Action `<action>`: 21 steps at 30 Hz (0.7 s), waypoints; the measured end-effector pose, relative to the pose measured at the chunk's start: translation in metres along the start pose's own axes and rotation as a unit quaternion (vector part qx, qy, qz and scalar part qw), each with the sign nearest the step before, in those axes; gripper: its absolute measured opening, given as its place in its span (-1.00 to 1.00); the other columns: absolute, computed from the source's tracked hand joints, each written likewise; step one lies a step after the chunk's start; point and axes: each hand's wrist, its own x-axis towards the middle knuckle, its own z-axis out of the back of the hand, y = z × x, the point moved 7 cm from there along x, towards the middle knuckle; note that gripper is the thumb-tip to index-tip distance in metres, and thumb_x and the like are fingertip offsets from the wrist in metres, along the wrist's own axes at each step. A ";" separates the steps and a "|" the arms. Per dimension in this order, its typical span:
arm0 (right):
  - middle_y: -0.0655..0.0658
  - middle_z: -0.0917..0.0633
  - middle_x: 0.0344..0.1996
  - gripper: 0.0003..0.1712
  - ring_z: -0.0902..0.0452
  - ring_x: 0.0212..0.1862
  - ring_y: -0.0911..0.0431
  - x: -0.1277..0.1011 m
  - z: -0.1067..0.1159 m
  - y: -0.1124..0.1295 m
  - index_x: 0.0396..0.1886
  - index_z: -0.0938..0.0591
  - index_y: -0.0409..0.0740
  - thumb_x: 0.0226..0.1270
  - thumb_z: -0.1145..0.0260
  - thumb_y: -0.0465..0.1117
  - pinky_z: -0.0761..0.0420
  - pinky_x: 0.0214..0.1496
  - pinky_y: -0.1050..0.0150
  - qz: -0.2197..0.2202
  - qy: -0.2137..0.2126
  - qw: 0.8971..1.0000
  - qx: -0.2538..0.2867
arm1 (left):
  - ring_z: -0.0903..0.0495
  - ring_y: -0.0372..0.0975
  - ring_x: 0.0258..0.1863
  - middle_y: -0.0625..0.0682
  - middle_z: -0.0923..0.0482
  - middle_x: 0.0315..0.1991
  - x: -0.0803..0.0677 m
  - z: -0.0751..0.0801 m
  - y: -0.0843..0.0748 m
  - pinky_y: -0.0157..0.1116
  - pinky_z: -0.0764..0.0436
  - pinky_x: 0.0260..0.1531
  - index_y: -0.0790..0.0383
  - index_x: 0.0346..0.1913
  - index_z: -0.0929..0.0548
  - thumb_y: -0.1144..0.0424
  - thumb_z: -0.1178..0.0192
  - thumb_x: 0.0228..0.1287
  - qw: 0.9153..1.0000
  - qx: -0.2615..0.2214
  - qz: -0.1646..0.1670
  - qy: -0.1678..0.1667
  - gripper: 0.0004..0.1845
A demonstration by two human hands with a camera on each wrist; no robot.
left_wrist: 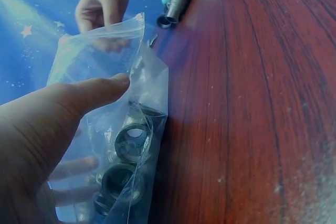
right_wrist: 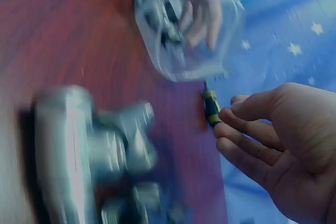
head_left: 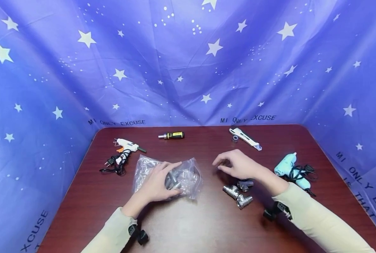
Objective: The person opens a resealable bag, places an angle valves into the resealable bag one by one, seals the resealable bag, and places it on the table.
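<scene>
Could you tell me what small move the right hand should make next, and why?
Probably reach down for a loose silver metal pipe fitting: the right hand hovers empty above them, while the left hand holds the clear plastic bag that already contains similar fittings.

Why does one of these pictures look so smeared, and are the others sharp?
The right wrist view is blurred: the metal pipe fittings smear into grey streaks, while the right hand stays fairly clear. The left wrist view has a blue cast, with the left hand soft and dark up close over the plastic bag. The head view is sharp but bends the table edges.
</scene>
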 end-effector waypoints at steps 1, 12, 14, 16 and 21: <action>0.02 -0.88 -0.16 -0.80 -0.75 -0.17 0.26 -0.002 0.002 -0.004 -0.04 -0.83 -0.07 0.40 -0.43 -0.32 -0.77 -0.07 0.14 -0.002 -0.002 1.000 -0.012 | -0.61 -0.10 0.16 -0.01 -0.64 0.19 -0.002 0.001 0.001 0.12 -0.59 0.20 -0.07 0.54 -0.49 -0.14 -0.67 -0.12 1.000 0.001 0.002 0.000 0.05; 0.09 -0.84 -0.24 -0.82 -0.76 -0.21 0.23 -0.043 0.006 -0.048 -0.11 -0.82 -0.06 0.32 -0.55 -0.20 -0.77 -0.13 0.22 -0.037 0.034 0.998 -0.034 | -0.61 -0.09 0.20 0.01 -0.63 0.22 -0.004 0.002 0.002 0.08 -0.59 0.20 -0.05 0.55 -0.47 -0.14 -0.65 -0.05 1.000 -0.001 0.009 0.008 0.03; 0.12 -0.82 -0.27 -0.82 -0.74 -0.23 0.24 -0.049 0.004 -0.053 -0.13 -0.82 -0.04 0.31 -0.56 -0.15 -0.76 -0.15 0.23 -0.046 0.039 0.998 -0.036 | -0.61 -0.09 0.22 0.00 -0.64 0.23 -0.004 0.002 0.001 0.09 -0.59 0.20 -0.05 0.55 -0.47 -0.14 -0.65 -0.05 1.000 -0.001 0.008 0.008 0.03; 0.14 -0.80 -0.29 -0.81 -0.72 -0.24 0.26 -0.053 0.002 -0.056 -0.14 -0.82 -0.03 0.30 -0.57 -0.11 -0.74 -0.17 0.25 -0.055 0.038 0.997 -0.041 | -0.60 -0.09 0.23 0.00 -0.63 0.24 -0.004 0.001 0.002 0.08 -0.58 0.21 -0.09 0.56 -0.46 -0.15 -0.64 -0.03 1.000 0.001 0.011 0.013 0.03; 0.19 -0.79 -0.31 -0.83 -0.68 -0.26 0.30 -0.057 0.005 -0.060 -0.14 -0.82 -0.02 0.34 -0.54 -0.10 -0.69 -0.19 0.27 -0.071 0.018 0.996 -0.055 | -0.59 -0.10 0.25 -0.01 -0.63 0.25 -0.005 0.001 0.003 0.06 -0.58 0.21 -0.12 0.56 -0.45 -0.15 -0.63 -0.03 1.000 0.000 0.018 0.015 0.02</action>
